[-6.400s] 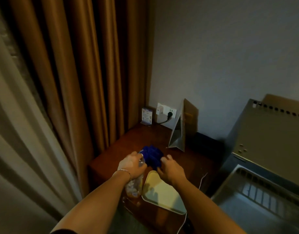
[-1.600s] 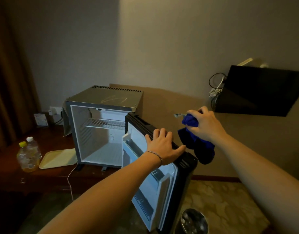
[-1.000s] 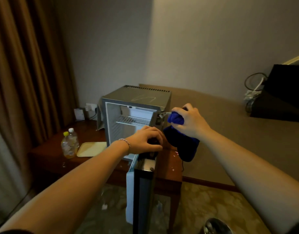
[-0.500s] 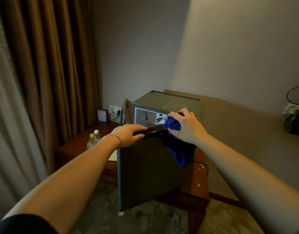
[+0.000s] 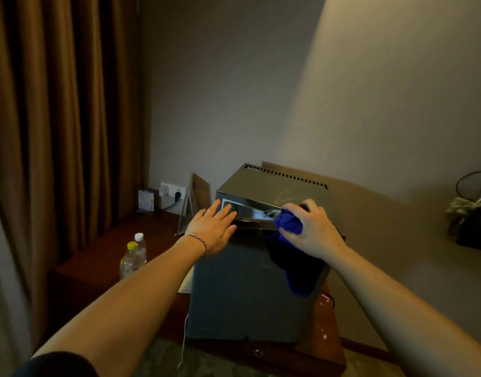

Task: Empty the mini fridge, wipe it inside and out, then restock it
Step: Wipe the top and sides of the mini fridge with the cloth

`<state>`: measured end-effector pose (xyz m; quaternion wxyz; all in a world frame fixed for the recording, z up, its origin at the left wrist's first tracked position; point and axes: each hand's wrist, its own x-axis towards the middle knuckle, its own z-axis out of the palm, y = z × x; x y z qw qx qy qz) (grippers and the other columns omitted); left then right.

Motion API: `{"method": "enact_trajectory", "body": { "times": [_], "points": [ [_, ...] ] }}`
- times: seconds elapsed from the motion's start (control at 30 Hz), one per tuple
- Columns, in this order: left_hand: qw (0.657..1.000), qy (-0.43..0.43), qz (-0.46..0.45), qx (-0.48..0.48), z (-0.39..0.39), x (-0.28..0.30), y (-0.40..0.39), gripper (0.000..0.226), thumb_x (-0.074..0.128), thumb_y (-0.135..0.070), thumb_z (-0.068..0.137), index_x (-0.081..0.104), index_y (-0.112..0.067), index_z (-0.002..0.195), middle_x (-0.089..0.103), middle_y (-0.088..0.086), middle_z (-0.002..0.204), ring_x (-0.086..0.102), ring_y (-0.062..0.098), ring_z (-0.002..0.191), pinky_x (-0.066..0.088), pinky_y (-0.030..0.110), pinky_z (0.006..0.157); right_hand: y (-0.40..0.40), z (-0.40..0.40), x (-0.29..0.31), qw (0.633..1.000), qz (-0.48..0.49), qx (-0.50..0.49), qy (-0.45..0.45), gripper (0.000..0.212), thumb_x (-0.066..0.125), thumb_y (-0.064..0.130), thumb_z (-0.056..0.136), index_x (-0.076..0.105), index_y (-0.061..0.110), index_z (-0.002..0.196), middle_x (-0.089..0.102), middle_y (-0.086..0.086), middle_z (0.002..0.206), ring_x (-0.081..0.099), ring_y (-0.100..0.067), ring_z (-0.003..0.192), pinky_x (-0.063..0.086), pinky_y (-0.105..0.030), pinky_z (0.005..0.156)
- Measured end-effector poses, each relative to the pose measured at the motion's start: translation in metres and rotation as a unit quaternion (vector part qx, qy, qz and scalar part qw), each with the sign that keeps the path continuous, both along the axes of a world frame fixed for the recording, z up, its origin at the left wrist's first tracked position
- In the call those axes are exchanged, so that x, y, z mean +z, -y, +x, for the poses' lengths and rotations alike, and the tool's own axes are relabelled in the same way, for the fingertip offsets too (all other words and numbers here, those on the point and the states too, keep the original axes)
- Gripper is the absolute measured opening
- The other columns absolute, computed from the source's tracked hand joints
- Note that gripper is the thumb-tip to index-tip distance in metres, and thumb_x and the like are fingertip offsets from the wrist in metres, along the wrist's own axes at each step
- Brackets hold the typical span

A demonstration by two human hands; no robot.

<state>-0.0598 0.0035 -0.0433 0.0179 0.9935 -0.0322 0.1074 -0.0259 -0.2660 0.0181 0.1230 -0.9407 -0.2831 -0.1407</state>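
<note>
With the left hand (image 5: 213,228) flat and relaxed on the door (image 5: 250,289) of the fridge (image 5: 274,183) and the right hand (image 5: 312,231) clutching the cloth (image 5: 291,227) beside it, press evenly along that top edge, keeping cloth clear.

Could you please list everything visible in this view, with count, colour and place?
mini fridge: one, dark door, grey top, on the table, door nearly shut
cloth: one, blue, hanging over the door's top right
bottles: two, clear, yellow and white caps, left of fridge
table: one, dark wood
curtain: brown, left
wall socket: white, plug in it
left hand: flat on the door's top edge
right hand: grip on the cloth
</note>
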Motion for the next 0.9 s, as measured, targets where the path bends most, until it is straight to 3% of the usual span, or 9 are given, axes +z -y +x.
{"method": "enact_trajectory", "body": {
  "times": [0.33, 0.6, 0.67, 0.8, 0.9],
  "points": [
    [1.000, -0.001, 0.016, -0.019, 0.080, -0.003, -0.027, 0.059, 0.015, -0.049, 0.105, 0.010, -0.024, 0.158, -0.005, -0.004, 0.166, -0.014, 0.019, 0.151, 0.006, 0.044, 0.123, -0.029, 0.077, 0.018, 0.999, -0.036, 0.016, -0.010, 0.052, 0.063, 0.050, 0.089, 0.045, 0.040, 0.137, 0.040, 0.003, 0.127, 0.042, -0.023, 0.118, 0.047, -0.045, 0.098],
    [0.992, 0.075, -0.091, -0.049, 0.132, 0.015, -0.021, 0.055, 0.028, -0.043, 0.105, 0.028, -0.020, 0.155, 0.013, 0.000, 0.165, 0.007, 0.017, 0.152, 0.017, 0.039, 0.122, -0.037, 0.144, 0.035, 0.997, -0.018, 0.076, -0.026, 0.050, 0.066, 0.048, 0.088, 0.054, 0.035, 0.134, 0.047, 0.003, 0.117, 0.054, -0.021, 0.107, 0.049, -0.040, 0.094],
    [0.992, 0.052, -0.109, -0.026, 0.152, 0.029, -0.023, 0.057, 0.030, -0.044, 0.105, 0.027, -0.018, 0.155, 0.012, 0.001, 0.165, 0.006, 0.019, 0.152, 0.020, 0.041, 0.122, -0.043, 0.160, 0.045, 0.996, 0.005, 0.089, -0.018, 0.050, 0.067, 0.047, 0.088, 0.055, 0.033, 0.135, 0.047, 0.002, 0.117, 0.055, -0.022, 0.106, 0.048, -0.040, 0.095],
    [0.989, -0.082, -0.120, 0.035, 0.186, 0.036, -0.032, 0.067, 0.028, -0.048, 0.105, 0.010, -0.013, 0.158, -0.003, 0.006, 0.166, -0.003, 0.026, 0.152, 0.015, 0.048, 0.122, -0.059, 0.191, 0.058, 0.993, 0.041, 0.104, 0.033, 0.054, 0.067, 0.050, 0.087, 0.053, 0.034, 0.137, 0.047, 0.000, 0.119, 0.051, -0.030, 0.109, 0.047, -0.046, 0.096],
    [0.981, -0.133, -0.136, 0.044, 0.203, 0.029, -0.039, 0.071, 0.028, -0.052, 0.103, 0.007, -0.012, 0.158, -0.005, 0.008, 0.166, 0.009, 0.029, 0.152, 0.016, 0.045, 0.123, -0.072, 0.208, 0.060, 0.992, 0.036, 0.086, 0.082, 0.055, 0.067, 0.047, 0.089, 0.051, 0.030, 0.139, 0.045, -0.004, 0.132, 0.044, -0.034, 0.118, 0.047, -0.050, 0.094]
  ]
}}
